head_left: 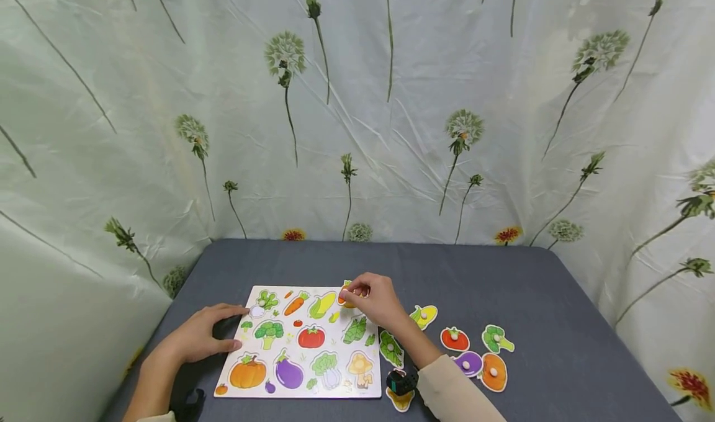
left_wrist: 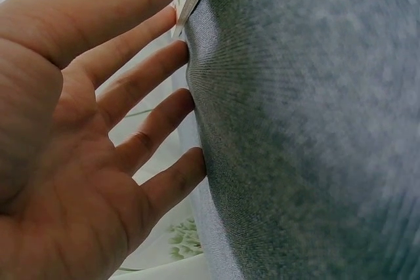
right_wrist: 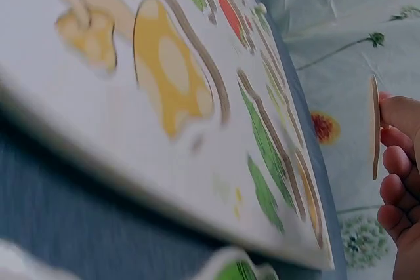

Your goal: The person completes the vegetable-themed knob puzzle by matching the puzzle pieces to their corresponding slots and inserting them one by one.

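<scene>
A white vegetable puzzle board [head_left: 345, 346] lies on the dark table. My left hand [head_left: 203, 332], fingers spread, touches its left edge; the left wrist view has the palm [left_wrist: 85, 168] and extended fingers. Over the board's top right corner, my right hand [head_left: 377, 301] pinches an orange puzzle piece with a green top [head_left: 346, 293]. In the right wrist view that thin piece [right_wrist: 374, 129] appears edge-on, raised above the board. A leafy piece with a white root [head_left: 258, 311] sits in the board's top left recess. Printed vegetables show in the other recesses.
Right of the board lie knobbed pieces: corn [head_left: 424, 316], tomato [head_left: 455, 339], broccoli [head_left: 496, 339], purple eggplant [head_left: 469, 364] and an orange one [head_left: 494, 373]. A leafy green piece [head_left: 391, 349] and a yellow-brown one [head_left: 400, 401] lie by its right edge. A flowered curtain [head_left: 357, 130] hangs behind.
</scene>
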`<state>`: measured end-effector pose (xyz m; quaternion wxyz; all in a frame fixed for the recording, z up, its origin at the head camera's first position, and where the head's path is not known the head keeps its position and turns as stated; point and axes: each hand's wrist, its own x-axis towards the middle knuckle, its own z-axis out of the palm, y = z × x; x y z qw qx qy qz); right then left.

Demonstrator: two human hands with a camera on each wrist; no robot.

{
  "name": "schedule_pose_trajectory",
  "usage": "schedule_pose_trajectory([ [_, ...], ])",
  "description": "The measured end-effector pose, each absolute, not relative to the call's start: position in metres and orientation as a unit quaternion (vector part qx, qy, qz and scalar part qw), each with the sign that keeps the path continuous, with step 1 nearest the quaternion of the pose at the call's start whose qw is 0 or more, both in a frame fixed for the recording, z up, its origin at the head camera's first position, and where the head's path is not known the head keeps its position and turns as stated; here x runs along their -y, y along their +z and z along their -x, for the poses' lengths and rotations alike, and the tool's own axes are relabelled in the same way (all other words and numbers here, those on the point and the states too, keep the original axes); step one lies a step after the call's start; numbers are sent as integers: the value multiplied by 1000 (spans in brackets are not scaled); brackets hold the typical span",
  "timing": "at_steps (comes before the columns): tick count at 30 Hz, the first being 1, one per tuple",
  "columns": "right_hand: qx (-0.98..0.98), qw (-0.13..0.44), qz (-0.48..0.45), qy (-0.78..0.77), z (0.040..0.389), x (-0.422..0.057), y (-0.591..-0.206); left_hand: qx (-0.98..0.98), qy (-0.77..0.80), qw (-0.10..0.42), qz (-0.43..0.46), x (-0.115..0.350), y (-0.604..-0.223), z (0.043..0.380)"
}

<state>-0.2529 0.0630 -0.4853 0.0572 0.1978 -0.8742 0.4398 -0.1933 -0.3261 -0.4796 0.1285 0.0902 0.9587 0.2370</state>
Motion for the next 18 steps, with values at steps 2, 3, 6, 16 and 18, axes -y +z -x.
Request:
schedule_pose_trajectory([
  [2, 871, 57, -207, 442, 253, -56, -486, -959, 238, 129, -88, 326, -480, 193],
  [3, 870, 55, -210, 442, 253, -52, -487, -958, 239, 128, -88, 326, -480, 193],
  [6, 870, 53, -216, 440, 253, -41, -489, -958, 241, 128, -89, 325, -480, 193],
  [16, 865, 40, -226, 445, 252, -7, -490, -958, 242, 128, -90, 326, -479, 192],
  [18, 869, 38, -224, 440, 252, -1, -491, -958, 241, 126, -91, 326, -480, 192],
])
